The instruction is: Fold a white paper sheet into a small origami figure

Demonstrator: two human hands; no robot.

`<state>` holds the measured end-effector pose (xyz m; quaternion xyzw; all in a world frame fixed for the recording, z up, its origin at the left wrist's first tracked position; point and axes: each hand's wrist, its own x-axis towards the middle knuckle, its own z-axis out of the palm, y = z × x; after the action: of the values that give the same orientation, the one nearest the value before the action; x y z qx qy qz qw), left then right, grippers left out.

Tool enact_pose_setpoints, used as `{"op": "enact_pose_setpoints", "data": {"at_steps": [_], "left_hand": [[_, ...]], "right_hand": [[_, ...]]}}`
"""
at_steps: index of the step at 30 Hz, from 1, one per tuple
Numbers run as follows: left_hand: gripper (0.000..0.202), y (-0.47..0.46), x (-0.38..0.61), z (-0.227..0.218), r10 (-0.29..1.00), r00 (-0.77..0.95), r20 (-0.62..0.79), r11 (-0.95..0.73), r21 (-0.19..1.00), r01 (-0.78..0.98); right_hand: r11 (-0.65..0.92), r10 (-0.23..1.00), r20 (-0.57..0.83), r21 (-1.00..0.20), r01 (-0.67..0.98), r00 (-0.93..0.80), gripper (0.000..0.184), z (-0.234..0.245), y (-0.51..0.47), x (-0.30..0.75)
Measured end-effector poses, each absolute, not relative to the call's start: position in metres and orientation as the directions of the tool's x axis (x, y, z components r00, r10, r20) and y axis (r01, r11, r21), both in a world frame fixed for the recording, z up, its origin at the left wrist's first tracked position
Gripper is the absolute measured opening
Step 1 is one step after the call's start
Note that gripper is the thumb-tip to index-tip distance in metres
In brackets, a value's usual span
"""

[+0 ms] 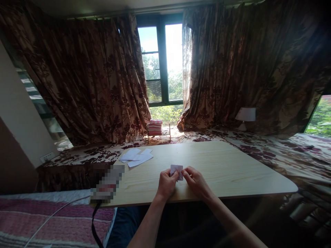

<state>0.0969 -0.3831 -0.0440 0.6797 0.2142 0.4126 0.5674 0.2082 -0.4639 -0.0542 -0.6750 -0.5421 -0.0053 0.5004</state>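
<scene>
Between my hands, just above the near part of the wooden table (219,168), is a small whitish square of paper (177,168). My left hand (167,182) pinches it from the left, the thumb lying across its face. On the other side my right hand (196,179) grips the paper's right edge between thumb and fingers. Whether the square is folded in layers I cannot tell. Several white paper sheets (136,156) lie overlapping at the table's far left, apart from both hands.
A blurred-out object (108,182) with a black strap and a cable lies at the table's left edge. Beyond the table, a small rack holds folded striped cloths (155,127). A white lamp (245,115) stands at the back right. A bed (51,220) is at the lower left.
</scene>
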Motion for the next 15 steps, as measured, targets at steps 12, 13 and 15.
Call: {"op": "enact_pose_setpoints", "data": {"at_steps": [12, 13, 15], "left_hand": [[0.022, -0.3848, 0.0974, -0.0418, 0.726, 0.613, 0.311, -0.253, 0.95, -0.182], [0.021, -0.3849, 0.0973, -0.0412, 0.724, 0.615, 0.312, -0.252, 0.95, -0.185], [0.02, -0.3849, 0.0971, -0.0403, 0.723, 0.615, 0.314, -0.25, 0.949, -0.191]], "right_hand": [[0.141, 0.709, 0.588, -0.659, 0.739, 0.389, 0.025, -0.0575, -0.4645, 0.2106], [0.149, 0.705, 0.593, -0.66, 0.736, 0.389, 0.026, -0.0574, -0.4644, 0.2108], [0.163, 0.7, 0.598, -0.666, 0.728, 0.39, 0.027, -0.0572, -0.4641, 0.211]]}}
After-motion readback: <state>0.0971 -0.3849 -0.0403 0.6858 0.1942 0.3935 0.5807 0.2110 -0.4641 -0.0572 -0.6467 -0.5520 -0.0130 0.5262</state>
